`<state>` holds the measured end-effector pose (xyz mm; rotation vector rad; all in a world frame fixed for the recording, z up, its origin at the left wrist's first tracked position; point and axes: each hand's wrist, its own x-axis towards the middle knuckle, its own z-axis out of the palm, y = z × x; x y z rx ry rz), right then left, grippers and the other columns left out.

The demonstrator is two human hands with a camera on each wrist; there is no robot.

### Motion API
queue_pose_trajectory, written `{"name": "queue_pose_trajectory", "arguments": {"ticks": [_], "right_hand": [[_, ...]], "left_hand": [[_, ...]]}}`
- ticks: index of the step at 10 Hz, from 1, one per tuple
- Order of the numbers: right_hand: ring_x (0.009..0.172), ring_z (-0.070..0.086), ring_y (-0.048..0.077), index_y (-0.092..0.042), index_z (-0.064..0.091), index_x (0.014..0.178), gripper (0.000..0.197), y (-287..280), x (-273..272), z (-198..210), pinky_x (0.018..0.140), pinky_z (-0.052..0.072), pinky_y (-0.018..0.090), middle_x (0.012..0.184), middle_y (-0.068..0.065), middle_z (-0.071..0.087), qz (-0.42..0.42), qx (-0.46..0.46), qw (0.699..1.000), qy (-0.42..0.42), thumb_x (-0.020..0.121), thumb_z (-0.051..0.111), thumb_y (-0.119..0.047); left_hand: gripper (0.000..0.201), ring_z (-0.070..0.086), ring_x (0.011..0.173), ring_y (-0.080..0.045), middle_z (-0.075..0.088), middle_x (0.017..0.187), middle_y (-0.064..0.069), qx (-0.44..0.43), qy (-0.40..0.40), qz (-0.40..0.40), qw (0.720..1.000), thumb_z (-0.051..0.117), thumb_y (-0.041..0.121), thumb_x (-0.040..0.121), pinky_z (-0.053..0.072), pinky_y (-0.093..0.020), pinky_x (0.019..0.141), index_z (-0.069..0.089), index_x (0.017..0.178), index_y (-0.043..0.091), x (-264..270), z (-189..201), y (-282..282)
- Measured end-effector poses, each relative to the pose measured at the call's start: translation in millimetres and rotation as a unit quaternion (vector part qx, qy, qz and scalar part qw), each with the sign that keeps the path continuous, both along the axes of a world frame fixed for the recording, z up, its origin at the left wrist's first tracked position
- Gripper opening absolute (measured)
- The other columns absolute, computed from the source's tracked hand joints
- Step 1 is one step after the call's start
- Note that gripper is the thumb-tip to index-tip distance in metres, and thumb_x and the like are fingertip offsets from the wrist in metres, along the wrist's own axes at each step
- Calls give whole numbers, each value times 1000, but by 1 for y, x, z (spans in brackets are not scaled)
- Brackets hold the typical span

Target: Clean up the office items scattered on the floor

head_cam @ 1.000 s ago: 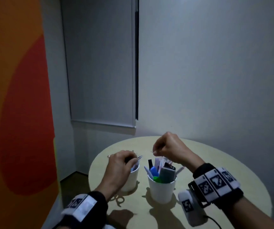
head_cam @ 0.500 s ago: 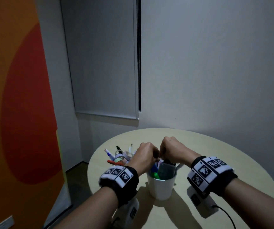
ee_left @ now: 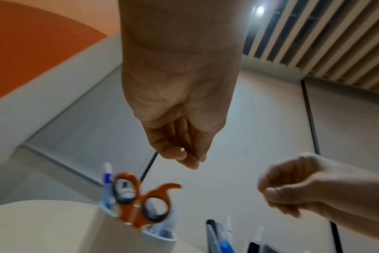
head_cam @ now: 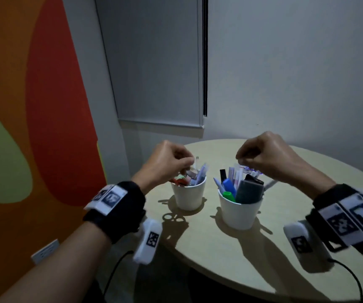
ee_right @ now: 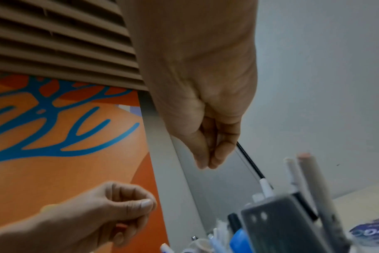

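Two white cups stand on a round beige table (head_cam: 263, 259). The left cup (head_cam: 189, 197) holds orange scissors (ee_left: 141, 202) and pens. In the right cup (head_cam: 239, 213) are a dark grey stapler (head_cam: 249, 191), a blue marker (head_cam: 228, 186), a green highlighter and pens. My left hand (head_cam: 185, 165) hovers over the left cup with its fingertips pinched. A tiny shiny piece (ee_left: 182, 149) glints between them. My right hand (head_cam: 240, 157) hangs above the right cup, thumb and fingers pressed together (ee_right: 206, 164). Nothing shows in that hand.
An orange and red wall panel (head_cam: 34, 106) rises at the left, with a wall outlet (head_cam: 45, 251) low down. A grey roller blind (head_cam: 158, 73) and its black cord (head_cam: 204, 62) hang behind the table. Bare tabletop lies in front of the cups.
Half a second ago both hands met over the right cup. They have since drawn apart, the left back over the left cup, the right staying above the right cup.
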<state>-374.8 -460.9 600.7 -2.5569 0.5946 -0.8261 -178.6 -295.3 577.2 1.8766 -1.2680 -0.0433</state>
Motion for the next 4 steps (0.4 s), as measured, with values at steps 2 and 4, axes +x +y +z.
{"name": "queue_pose_trajectory", "arguments": {"ticks": [2, 4], "right_hand": [[51, 62, 3, -20, 75, 76, 10, 55, -3, -46, 53, 49, 19, 59, -5, 70, 72, 48, 995, 49, 85, 71, -22], [56, 59, -5, -32, 61, 67, 28, 76, 11, -109, 53, 42, 9, 59, -10, 62, 89, 62, 975, 192, 90, 64, -17]], "left_hand": [[14, 70, 68, -14, 75, 80, -6, 89, 117, -16, 989, 63, 24, 94, 52, -21, 58, 73, 95, 14, 24, -45, 75], [13, 72, 82, -6, 76, 88, 5, 131, 144, -39, 980, 65, 27, 93, 53, -19, 66, 75, 98, 21, 33, -106, 71]]}}
